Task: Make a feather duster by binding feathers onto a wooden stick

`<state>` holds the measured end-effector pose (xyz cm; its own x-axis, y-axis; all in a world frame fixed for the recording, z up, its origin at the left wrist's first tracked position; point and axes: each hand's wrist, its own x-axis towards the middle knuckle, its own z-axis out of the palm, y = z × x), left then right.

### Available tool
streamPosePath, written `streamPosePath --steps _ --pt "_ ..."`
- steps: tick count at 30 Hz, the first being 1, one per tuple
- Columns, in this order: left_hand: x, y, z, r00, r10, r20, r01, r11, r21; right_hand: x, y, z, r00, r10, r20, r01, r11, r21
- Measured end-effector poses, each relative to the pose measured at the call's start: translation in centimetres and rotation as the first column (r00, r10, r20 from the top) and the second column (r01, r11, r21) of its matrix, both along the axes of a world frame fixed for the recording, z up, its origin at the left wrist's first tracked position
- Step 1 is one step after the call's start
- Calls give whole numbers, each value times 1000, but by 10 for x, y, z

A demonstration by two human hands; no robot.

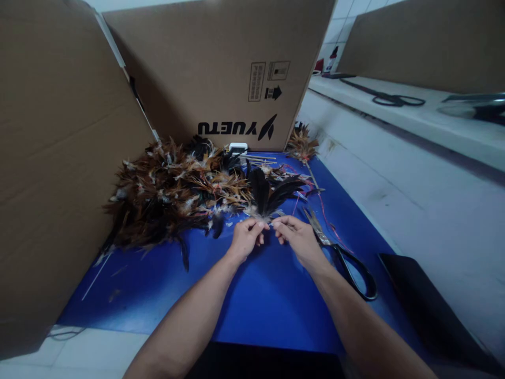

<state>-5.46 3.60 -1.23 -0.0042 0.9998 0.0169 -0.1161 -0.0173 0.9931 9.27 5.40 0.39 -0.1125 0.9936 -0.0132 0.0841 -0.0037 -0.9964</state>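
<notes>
Dark feathers fan upward and to the right from between my hands, their pale downy bases at my fingertips. My left hand is closed, with thumb and forefinger pinched at the base of the feathers. Close beside it, my right hand is pinched too, its fingertips at the same bases; whether it grips a quill or something thin there is too small to tell. A large heap of brown and black feathers lies behind and to the left. Black-handled scissors rest just right of my right hand.
Tall cardboard boxes wall the blue tabletop at the back and left. Pink string and thin sticks lie behind my hands. A feather duster leans at the back right. More scissors sit on the white ledge.
</notes>
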Motion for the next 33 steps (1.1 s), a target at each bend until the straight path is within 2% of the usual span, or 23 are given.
streamPosePath --steps 3,7,13,19,22,27,33 --pt "0 0 0 1000 -5 -5 5 1000 4 -1 0 1 989 2 -148 -11 998 -58" --pt "0 -1 2 1000 -11 -2 11 1000 10 -1 -2 7 937 21 -349 -73 988 -136" --pt "0 0 1 1000 -1 22 1 1000 -13 2 -1 7 890 12 -456 -103 979 -176" --pt "0 -1 2 992 -29 122 31 999 -17 3 0 4 902 -30 -432 -56 981 -186" --pt "1 -4 5 963 -103 249 121 991 -55 2 1 3 924 -50 -378 -15 986 -167" --pt "2 -9 11 891 -201 407 281 949 -146 0 0 0 969 -53 -239 30 995 -99" --pt "6 -10 11 896 -221 385 300 941 -157 -7 -3 -3 984 -90 -155 84 995 -45"
